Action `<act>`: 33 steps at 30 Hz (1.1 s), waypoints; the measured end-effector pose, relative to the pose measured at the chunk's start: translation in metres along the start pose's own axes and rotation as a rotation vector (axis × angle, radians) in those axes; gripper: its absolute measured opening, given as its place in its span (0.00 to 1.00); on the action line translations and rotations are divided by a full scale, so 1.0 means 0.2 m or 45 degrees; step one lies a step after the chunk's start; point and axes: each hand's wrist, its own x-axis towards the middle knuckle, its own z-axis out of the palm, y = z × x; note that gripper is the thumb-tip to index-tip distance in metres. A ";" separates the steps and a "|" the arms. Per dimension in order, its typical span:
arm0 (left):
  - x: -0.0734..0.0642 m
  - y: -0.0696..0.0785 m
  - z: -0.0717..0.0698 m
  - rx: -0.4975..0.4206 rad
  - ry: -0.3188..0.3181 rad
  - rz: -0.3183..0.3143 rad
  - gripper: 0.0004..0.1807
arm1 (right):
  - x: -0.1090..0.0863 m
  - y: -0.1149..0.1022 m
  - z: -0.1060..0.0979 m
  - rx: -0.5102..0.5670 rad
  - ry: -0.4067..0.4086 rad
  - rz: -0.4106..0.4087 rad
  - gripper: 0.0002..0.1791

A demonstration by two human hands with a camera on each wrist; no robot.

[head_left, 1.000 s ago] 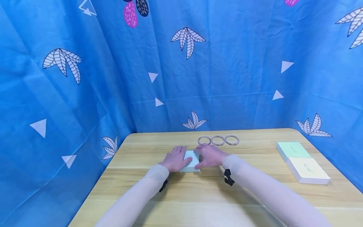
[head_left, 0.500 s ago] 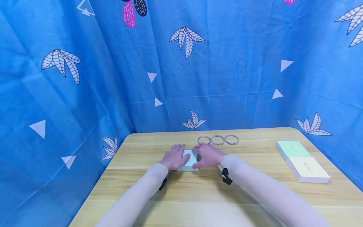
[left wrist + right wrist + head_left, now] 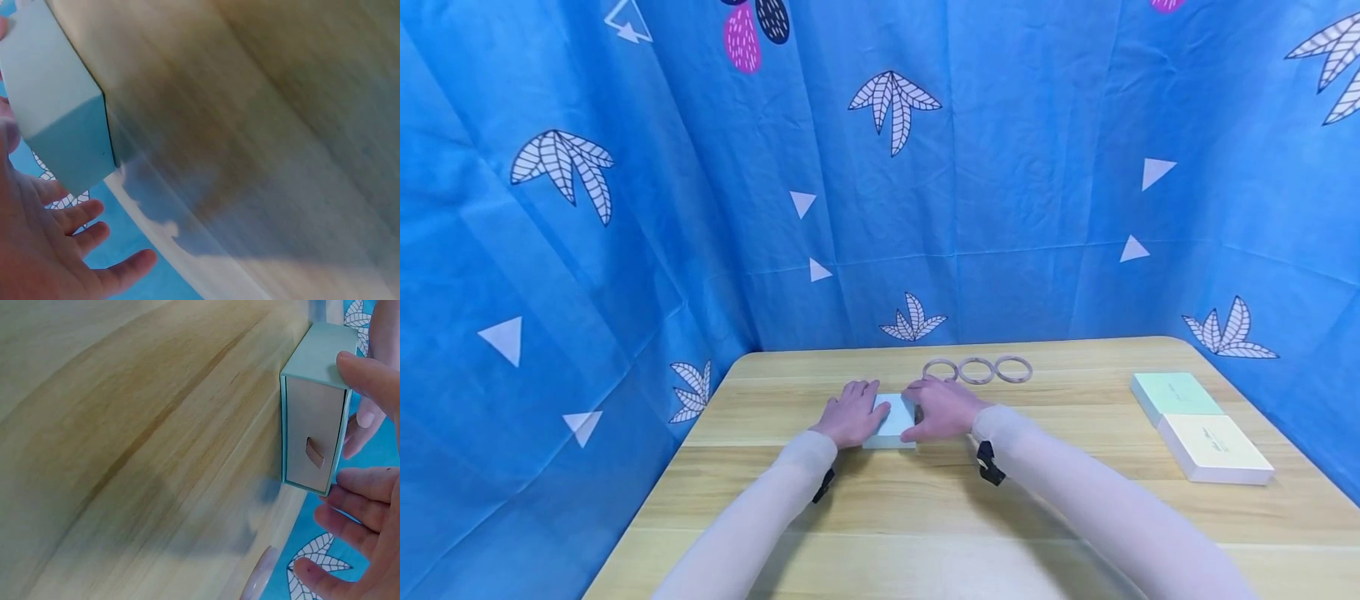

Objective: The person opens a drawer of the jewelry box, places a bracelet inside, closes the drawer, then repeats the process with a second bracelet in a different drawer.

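A small pale blue-green drawer box (image 3: 892, 417) lies on the wooden table (image 3: 880, 508) between my hands. My left hand (image 3: 850, 417) is at its left end, fingers straight and spread, thumb over the top. In the left wrist view those fingers (image 3: 78, 215) reach past the box's plain end. From the right, my right hand (image 3: 946, 408) holds the box, thumb at the near edge and index finger at the far edge. The right wrist view shows the closed drawer front (image 3: 312, 425) with a small brown pull tab (image 3: 314, 454), facing my right palm.
Three linked-looking purplish rings (image 3: 1013, 382) lie in a row behind my right hand. On the right side, a light green box (image 3: 1176, 392) touches a cream box (image 3: 1213, 442). A blue patterned curtain (image 3: 1015, 208) surrounds the table's back and sides.
Both hands and the drawer box have shifted slightly left together along the table. The rings and the two boxes on the right stay in place.
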 end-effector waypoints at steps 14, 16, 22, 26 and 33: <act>0.03 -0.04 0.04 0.036 0.030 0.023 0.39 | 0.05 0.00 0.01 -0.025 -0.003 -0.009 0.45; 0.04 -0.04 0.04 0.040 0.015 0.011 0.40 | 0.05 0.00 0.01 -0.016 -0.002 -0.016 0.45; 0.04 -0.03 0.05 0.027 -0.019 -0.029 0.40 | 0.05 0.00 0.01 0.003 -0.011 -0.012 0.45; 0.03 -0.01 0.03 0.029 -0.033 -0.041 0.40 | 0.05 0.01 0.02 0.005 -0.013 -0.012 0.43; 0.04 0.00 0.04 0.041 -0.043 -0.049 0.40 | 0.04 0.00 0.01 -0.009 -0.002 -0.017 0.41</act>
